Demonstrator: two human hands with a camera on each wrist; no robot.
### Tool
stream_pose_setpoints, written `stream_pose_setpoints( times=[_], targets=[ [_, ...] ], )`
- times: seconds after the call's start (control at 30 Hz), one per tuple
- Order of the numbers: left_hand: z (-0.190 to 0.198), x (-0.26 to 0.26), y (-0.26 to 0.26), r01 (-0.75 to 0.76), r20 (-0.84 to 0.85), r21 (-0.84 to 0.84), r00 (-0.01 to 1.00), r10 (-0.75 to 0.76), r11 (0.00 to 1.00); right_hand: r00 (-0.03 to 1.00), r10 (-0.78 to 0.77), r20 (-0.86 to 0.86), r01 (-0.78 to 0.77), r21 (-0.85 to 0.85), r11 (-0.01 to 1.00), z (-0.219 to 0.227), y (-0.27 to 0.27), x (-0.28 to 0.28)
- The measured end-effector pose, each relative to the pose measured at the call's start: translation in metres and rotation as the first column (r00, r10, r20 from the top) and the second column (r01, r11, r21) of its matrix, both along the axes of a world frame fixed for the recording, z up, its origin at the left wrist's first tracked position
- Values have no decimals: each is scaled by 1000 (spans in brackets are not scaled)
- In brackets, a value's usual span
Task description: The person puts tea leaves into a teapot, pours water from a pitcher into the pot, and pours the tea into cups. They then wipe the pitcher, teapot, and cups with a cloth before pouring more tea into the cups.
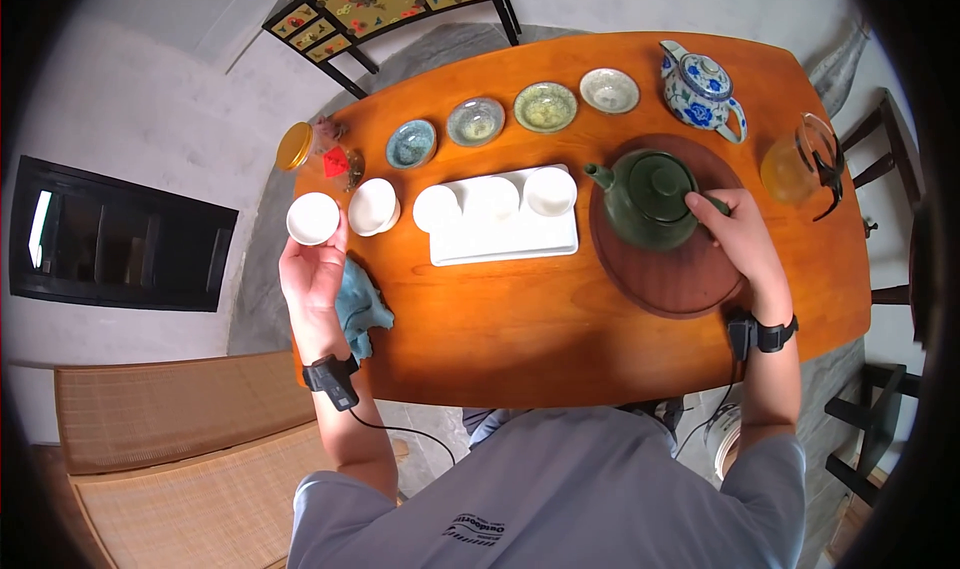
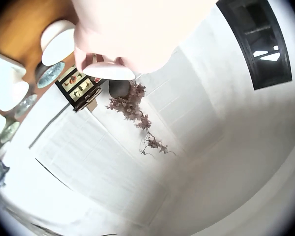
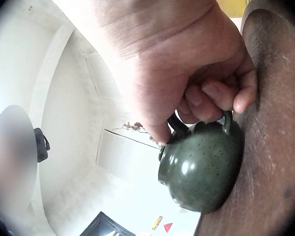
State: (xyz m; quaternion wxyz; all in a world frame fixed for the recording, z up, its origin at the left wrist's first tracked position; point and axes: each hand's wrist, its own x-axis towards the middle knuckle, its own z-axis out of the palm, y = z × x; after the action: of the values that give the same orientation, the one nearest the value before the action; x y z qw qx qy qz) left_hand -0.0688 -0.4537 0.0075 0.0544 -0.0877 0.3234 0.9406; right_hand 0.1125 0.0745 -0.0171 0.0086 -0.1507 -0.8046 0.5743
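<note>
At the table's left end my left hand (image 1: 314, 275) holds a small white cup (image 1: 313, 218), its pale inside facing up in the head view. That cup's rim also shows beyond the fingers in the left wrist view. A second white cup (image 1: 373, 207) stands just right of it. My right hand (image 1: 748, 241) grips the handle of a dark green teapot (image 1: 640, 214), fingers curled through it in the right wrist view. The lidded teapot sits on a round brown tray (image 1: 650, 294), spout pointing left. Between the hands, several white cups (image 1: 492, 199) line a white rectangular tray (image 1: 505, 244).
Several glazed bowls (image 1: 475, 122) form a row at the back. A blue-and-white teapot (image 1: 698, 91) and a glass pitcher (image 1: 790, 169) stand at the right. A gold-lidded jar (image 1: 294, 147) is at the left. A blue cloth (image 1: 362, 307) lies beside my left wrist.
</note>
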Motion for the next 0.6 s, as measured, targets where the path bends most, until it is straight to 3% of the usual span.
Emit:
stream_pose_setpoints(
  times=[0.2,0.27,0.33,0.4,0.47,0.53,0.6],
  targets=[
    [9,5,15,-155,-27,-112,988,153,982,1000,-10,-1,10,29,1000,-4,1,0],
    [4,-8,17,-267,-95,-231,963,252,935,1000,1,-6,-1,28,1000,-6,3,0],
    [-9,-22,9,-266,-104,-240,963,247,934,1000,12,-12,-12,34,999,-5,2,0],
    [-23,-33,4,-306,-224,-304,943,245,902,1000,-2,-21,2,-16,1000,-2,1,0],
    [-25,-33,11,-297,-230,-305,945,233,905,1000,17,14,-17,-25,1000,3,5,0],
    [-29,-34,14,-207,-197,-296,968,153,932,995,-3,98,17,-144,989,11,2,2],
    [-40,-39,14,-195,-190,-256,971,149,947,989,-19,147,34,-106,994,23,-2,0]
  ],
)
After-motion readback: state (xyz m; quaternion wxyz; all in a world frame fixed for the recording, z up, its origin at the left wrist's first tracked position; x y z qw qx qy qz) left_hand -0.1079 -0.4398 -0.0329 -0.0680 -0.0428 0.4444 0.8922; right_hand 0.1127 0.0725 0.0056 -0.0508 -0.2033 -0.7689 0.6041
